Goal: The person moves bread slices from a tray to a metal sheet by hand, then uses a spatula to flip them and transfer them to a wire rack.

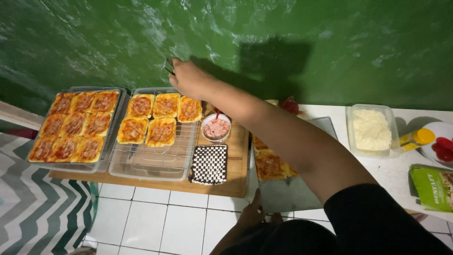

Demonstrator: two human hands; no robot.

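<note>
My right hand (188, 79) reaches far forward to the green wall, above the back edge of a clear tray with a wire rack (155, 163). Its fingers pinch a thin dark utensil (169, 67); what kind is unclear. Five sauce-topped bread squares (160, 118) lie on the rack. My left hand (252, 212) rests low at the near edge of a metal tray (288, 193), dim and partly hidden. More topped bread (270, 165) lies on that tray under my arm.
A second tray of several sauced squares (75, 126) sits at the left on a wooden board (222, 186). Also here: a white bowl of pink chopped meat (216, 128), a checkered cloth (210, 164), a tub of grated cheese (372, 130), a yellow-capped bottle (415, 139), a green packet (433, 188).
</note>
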